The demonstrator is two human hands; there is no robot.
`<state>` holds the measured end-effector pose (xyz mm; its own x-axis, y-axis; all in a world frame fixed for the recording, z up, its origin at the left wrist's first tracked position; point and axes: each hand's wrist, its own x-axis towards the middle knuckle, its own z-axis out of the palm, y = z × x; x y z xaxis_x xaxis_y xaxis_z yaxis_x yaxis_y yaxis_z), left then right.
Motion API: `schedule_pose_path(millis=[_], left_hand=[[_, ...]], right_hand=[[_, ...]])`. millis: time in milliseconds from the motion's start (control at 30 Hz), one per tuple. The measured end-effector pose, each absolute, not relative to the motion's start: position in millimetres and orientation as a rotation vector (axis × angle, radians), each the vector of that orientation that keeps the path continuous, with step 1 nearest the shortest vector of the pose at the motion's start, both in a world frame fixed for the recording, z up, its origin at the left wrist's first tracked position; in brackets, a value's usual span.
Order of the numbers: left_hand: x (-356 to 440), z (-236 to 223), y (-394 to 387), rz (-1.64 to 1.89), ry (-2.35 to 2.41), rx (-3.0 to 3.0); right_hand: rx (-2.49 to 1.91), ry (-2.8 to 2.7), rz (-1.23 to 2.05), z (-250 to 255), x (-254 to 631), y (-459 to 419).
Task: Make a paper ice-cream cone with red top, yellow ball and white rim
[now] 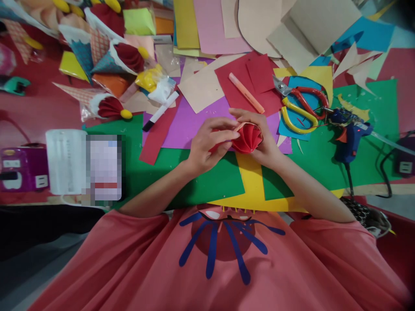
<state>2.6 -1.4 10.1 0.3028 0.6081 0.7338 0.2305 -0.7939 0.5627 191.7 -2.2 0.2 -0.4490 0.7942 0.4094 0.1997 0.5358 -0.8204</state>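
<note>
Between my two hands is a pleated red paper piece (249,139), its folds fanning toward me inside a pale rim. My left hand (209,144) pinches its left side with thumb and fingers. Wrapped round its right side is my right hand (264,136), the fingers partly hidden behind the paper. Beneath the hands lie purple paper (191,125) and green paper (194,185), with a yellow strip (251,175) between green sheets. An orange marker (246,93) rests on red paper (223,71) just beyond my hands.
Scissors with red and yellow handles (300,103) lie at the right, beside a blue glue gun (352,138). A white marker (161,111) is left of centre. Finished paper cones (100,103) crowd the back left. A phone (105,168) and purple power socket (24,168) sit at left.
</note>
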Motion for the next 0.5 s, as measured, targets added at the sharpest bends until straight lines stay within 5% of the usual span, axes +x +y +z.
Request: schedule_pose_path(millis=[500], left_hand=[[-7.2,14.3,8.4,1.478,0.774,2.526]], right_hand=[[-0.841,-1.908,1.02,3.9,189.9,-3.3]])
